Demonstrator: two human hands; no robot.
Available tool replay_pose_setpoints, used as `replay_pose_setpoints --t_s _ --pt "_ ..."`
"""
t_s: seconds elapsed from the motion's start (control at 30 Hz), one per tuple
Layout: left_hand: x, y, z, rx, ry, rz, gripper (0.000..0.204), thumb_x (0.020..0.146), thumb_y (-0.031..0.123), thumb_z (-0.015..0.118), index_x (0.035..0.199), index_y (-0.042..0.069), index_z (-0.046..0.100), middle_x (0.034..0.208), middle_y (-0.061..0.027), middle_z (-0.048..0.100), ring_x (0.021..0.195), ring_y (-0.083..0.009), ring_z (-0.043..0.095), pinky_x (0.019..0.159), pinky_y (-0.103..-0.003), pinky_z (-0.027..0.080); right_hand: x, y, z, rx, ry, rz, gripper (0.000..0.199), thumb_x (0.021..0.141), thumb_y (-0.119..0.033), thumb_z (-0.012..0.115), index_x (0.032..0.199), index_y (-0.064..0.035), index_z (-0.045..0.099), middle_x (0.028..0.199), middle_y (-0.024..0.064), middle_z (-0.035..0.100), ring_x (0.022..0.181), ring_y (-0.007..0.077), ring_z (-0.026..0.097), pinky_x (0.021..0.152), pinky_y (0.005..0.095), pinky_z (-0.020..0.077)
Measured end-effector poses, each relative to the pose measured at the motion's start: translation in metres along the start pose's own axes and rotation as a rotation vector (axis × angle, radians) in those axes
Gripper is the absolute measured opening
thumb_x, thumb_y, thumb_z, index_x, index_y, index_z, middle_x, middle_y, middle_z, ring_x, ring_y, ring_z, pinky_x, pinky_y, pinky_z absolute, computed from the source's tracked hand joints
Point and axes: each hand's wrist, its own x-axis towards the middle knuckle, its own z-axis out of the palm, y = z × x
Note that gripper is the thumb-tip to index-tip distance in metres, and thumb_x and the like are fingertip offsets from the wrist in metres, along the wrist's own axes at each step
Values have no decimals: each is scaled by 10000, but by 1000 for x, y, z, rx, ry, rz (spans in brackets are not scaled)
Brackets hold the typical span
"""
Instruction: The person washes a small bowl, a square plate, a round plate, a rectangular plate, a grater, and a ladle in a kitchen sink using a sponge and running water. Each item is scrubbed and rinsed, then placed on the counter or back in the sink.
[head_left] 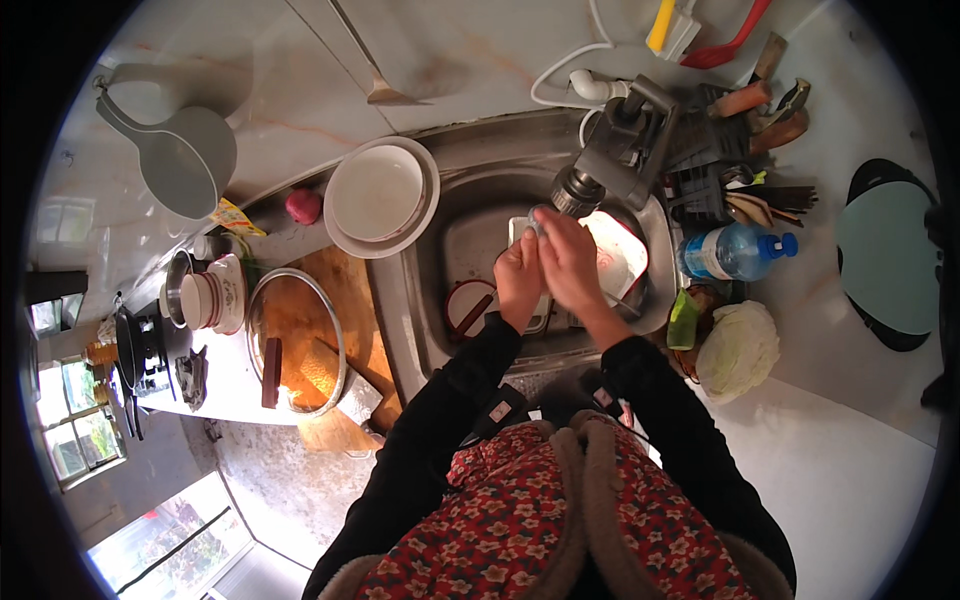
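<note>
Both my hands are together over the steel sink (436,262), just below and left of the faucet head (578,190). My left hand (518,280) is closed, its fingertips against my right hand. My right hand (570,262) is also closed, and a small greyish thing (535,220) shows at its fingertips. What it is I cannot make out. Under my hands in the sink lie a white dish with a red rim (622,252) and a round piece with a red rim and brown handle (466,305). My hands hide part of the dishes.
Left of the sink are stacked white bowls (375,195), a wooden cutting board (350,290) and a glass lid (298,340). At right stand a rack with knives (700,150), a blue bottle (725,253) and a cabbage (738,350). A grey ladle (190,160) hangs upper left.
</note>
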Motion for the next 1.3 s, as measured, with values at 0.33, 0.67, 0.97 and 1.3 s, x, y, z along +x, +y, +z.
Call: replay_pose_setpoints --t_s 0.33,0.67,0.97,1.3 --pt "9 11 -16 -503 -40 -127 485 1029 475 425 1023 25 606 887 -36 644 768 -108 604 676 -278 514 -17 39 -9 1547 -33 1171 312 1029 -343 479 1133 -62 566 1042 44 636 953 155 628 841 305 516" --pt "-14 16 -9 -496 -361 -474 482 1006 478 470 1388 216 336 1341 -10 424 1167 -237 509 967 -481 477 -22 31 -8 580 207 573 214 925 -235 674 869 -30 651 758 56 659 707 124 607 653 280 473" --pt "2 10 -6 -425 -214 -441 740 953 426 600 1499 172 170 1295 -92 494 1129 -219 520 849 -425 503 -39 -4 1 247 -83 220 195 892 -114 611 1074 -45 626 969 138 651 940 323 633 798 378 493" --pt "18 21 -21 -303 -187 -352 452 1010 299 464 1435 163 392 1299 -72 522 1127 -209 558 787 -372 560 -37 16 -14 -174 -228 -304 238 824 -122 582 1049 -144 656 999 -3 656 1046 163 609 1131 492 290"
